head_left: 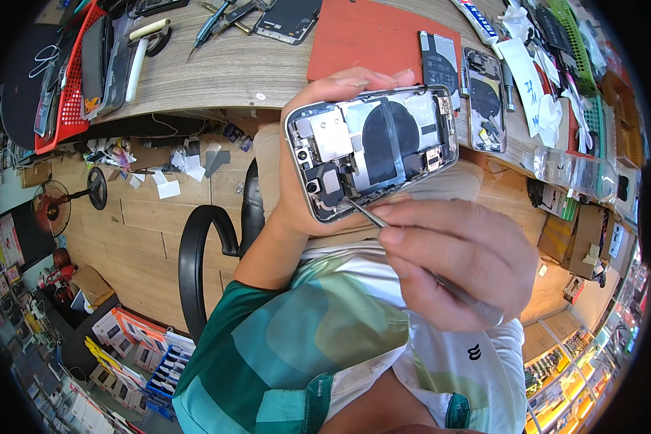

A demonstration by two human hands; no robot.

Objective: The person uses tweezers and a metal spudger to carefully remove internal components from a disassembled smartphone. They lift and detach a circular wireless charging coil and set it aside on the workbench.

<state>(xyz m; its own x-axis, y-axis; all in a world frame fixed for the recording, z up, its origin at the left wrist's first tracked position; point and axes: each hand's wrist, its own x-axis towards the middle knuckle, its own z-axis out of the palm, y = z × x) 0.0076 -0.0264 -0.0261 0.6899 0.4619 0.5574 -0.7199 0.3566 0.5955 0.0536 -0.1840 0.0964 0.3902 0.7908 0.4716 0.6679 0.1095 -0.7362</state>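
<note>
orange mat, red basket, green-patterned shirt

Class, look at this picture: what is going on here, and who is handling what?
A person seated at a wooden workbench holds an opened phone, its back off and inner parts showing, in the left hand. The right hand grips metal tweezers, whose tips touch the parts near the phone's lower edge. Another opened phone, an orange mat and a red basket lie on the bench.
</note>
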